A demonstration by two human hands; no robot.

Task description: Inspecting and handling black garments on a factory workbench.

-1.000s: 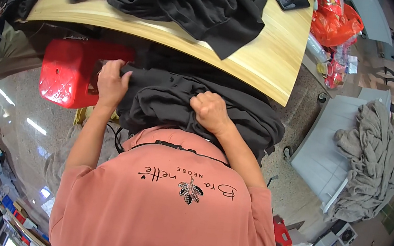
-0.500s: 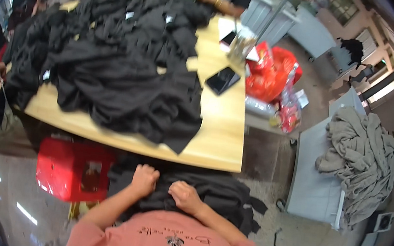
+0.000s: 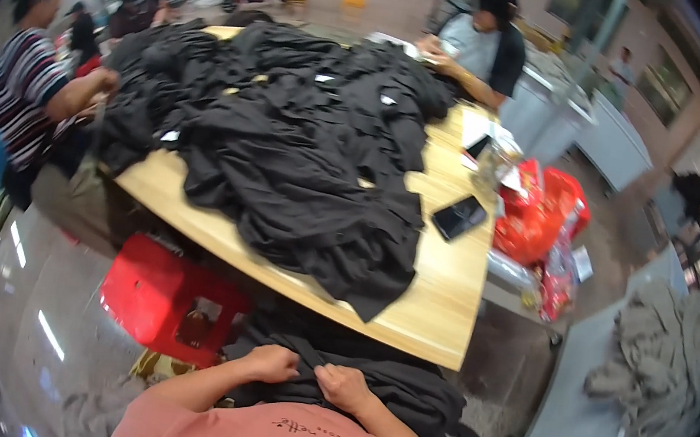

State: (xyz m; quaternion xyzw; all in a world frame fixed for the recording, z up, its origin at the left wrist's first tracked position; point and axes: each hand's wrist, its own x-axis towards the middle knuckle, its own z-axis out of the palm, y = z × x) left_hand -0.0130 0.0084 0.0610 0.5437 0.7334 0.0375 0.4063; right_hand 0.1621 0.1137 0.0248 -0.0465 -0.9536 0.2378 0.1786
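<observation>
My left hand and my right hand are close together in front of my body, just below the table's near edge. The fingers of both are curled closed on a black cloth garment, part of a dark heap lying at my lap. A strip of the dark cloth shows between the two hands. On the wooden table a large pile of black garments is spread out, with small white labels showing. One black garment in front hangs toward the near edge.
A red plastic stool stands left of my hands. A phone and a red plastic bag are at the table's right side. A grey bin holds grey cloth. Co-workers stand at the left and far side.
The view has tilted up and turned, so the table sits lower and farther right and the co-workers show more. My hands have come closer together, still on the dark cloth.
</observation>
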